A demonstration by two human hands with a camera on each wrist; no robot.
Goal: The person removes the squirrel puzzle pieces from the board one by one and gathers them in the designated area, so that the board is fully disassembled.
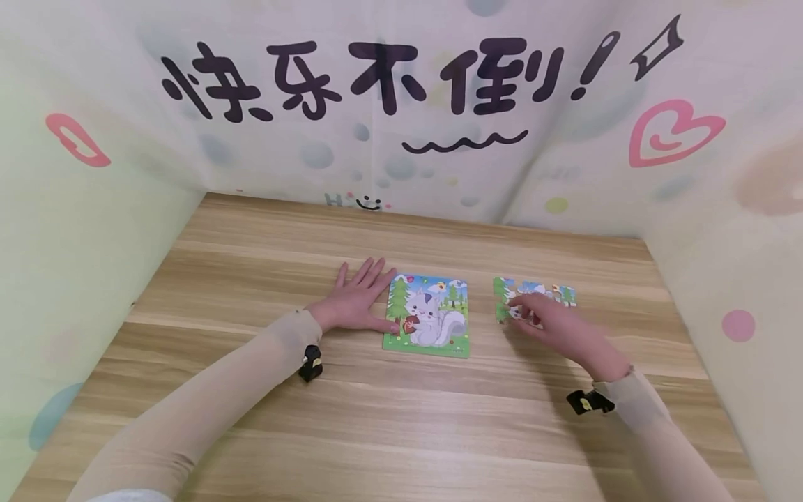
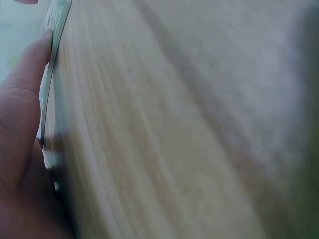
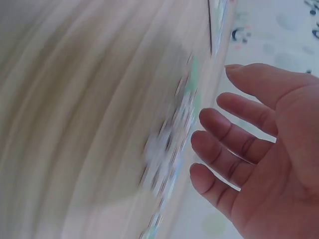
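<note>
- Wood-grain tabletop (image 1: 401,425): left hand (image 1: 354,305) splayed, thumb on squirrel picture board (image 1: 429,317).
- Right hand (image 1: 557,330) empty, fingers apart, apparently choosing among jigsaw pieces (image 1: 502,286); pinching one seems needed next.

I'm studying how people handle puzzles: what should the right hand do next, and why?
I'd probably lower the right hand and pinch one of the jigsaw pieces: its fingers are over them, apart and holding nothing, while the left hand touches the squirrel picture board.

Left hand (image 1: 353,305) splayed, palm down; right hand (image 1: 560,328) loosely curled.
</note>
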